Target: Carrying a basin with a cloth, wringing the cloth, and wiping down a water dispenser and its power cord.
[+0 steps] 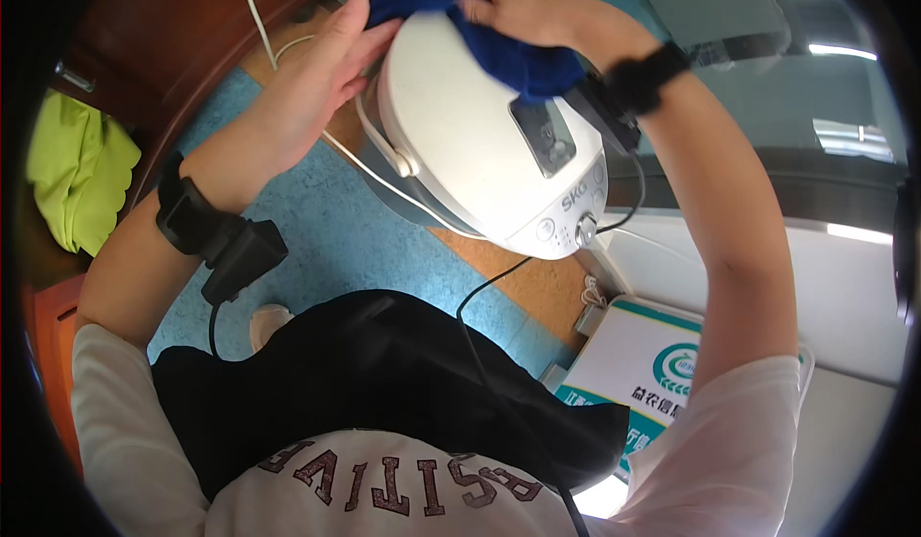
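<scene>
A white SKG rice cooker (453, 119), with a dark display window and a control knob on its front, is in front of me. A dark blue cloth (532, 65) drapes over the far and right parts of its lid. My right hand (522, 8) lies on the cloth, thumb and fingers pressing it against the cooker. At the cooker's left rear side is my left hand (327, 80), its fingers against or very near the wall and the cloth's edge. The cooker's carrying handle (385, 145) hangs down along the left side.
A white cord (403, 188) runs below the cooker. Black cables hang from both wrist-worn devices. To the left stand a reddish-brown wooden cabinet (180, 26) and yellow-green fabric (75, 170). Glass (755, 119) is at the right, above a printed signboard (611, 350). Blue flooring (309, 249) lies below.
</scene>
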